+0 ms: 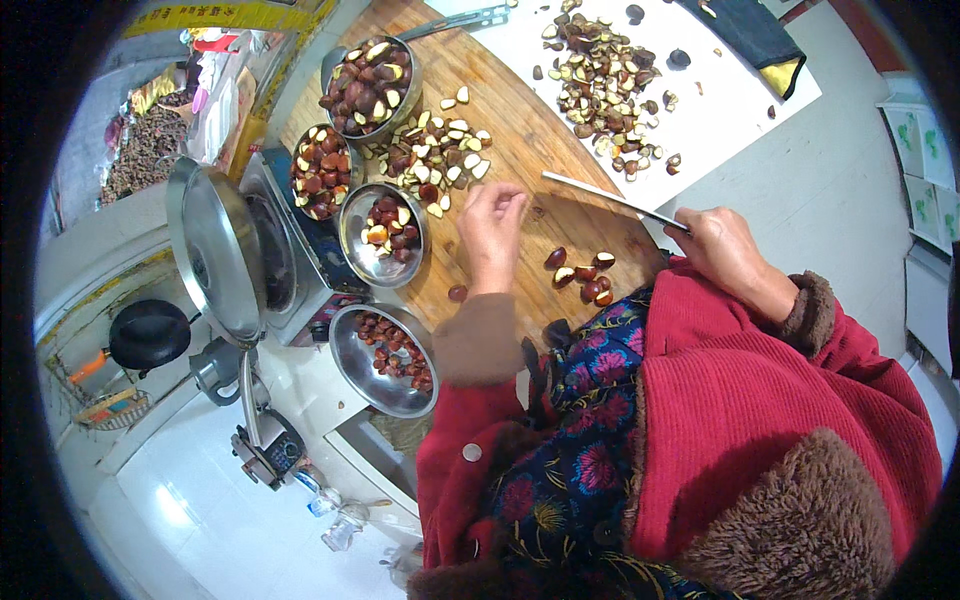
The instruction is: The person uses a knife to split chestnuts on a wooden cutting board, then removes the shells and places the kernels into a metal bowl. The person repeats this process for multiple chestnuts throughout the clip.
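My right hand [725,245] grips the handle of a knife [605,195], its long narrow blade pointing left over the wooden cutting board [540,100]. My left hand [492,228] is closed above the board, fingertips pinched together; whatever they hold, if anything, is hidden. Between my forearms lie several dark brown chestnuts [587,280], some with cut pale faces. Beyond my left hand spreads a pile of cut chestnut pieces [445,150]. Beside it stands a small steel bowl [365,262] with some chestnuts, a few showing pale cut sides.
Two fuller bowls of chestnuts [365,88] [322,172] stand at the board's far left. Nearer is a steel basin [365,385] with whole chestnuts. Shell scraps [610,95] cover a white surface at the back. Left are a stove [300,250] and a large lid [215,240].
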A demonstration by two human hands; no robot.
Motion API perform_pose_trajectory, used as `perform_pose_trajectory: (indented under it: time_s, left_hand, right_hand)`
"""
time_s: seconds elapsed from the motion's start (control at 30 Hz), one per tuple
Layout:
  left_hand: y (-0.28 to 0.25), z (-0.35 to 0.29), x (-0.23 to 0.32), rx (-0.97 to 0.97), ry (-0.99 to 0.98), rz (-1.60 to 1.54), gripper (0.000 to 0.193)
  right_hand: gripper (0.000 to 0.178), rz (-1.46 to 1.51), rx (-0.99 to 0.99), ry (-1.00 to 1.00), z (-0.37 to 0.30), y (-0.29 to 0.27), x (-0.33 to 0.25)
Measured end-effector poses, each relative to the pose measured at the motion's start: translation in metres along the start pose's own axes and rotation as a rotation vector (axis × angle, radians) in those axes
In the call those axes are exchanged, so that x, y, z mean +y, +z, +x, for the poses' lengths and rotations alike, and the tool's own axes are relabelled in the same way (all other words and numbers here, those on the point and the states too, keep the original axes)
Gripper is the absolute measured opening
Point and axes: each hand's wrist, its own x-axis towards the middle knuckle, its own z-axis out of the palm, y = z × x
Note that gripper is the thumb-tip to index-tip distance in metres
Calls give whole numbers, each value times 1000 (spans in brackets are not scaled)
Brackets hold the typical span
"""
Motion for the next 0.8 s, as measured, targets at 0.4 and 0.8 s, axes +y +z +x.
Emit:
perform_pose_trajectory:
  time_s: [0.4, 0.8]
  left_hand:
    - [-12, -19, -34, 225, -144, -162, 16]
    - [1, -85, 11, 9, -26, 202, 17]
  right_hand:
    - [18, 16, 37, 34, 16, 7, -5]
    - [19, -7, -21, 70, 8, -6, -3]
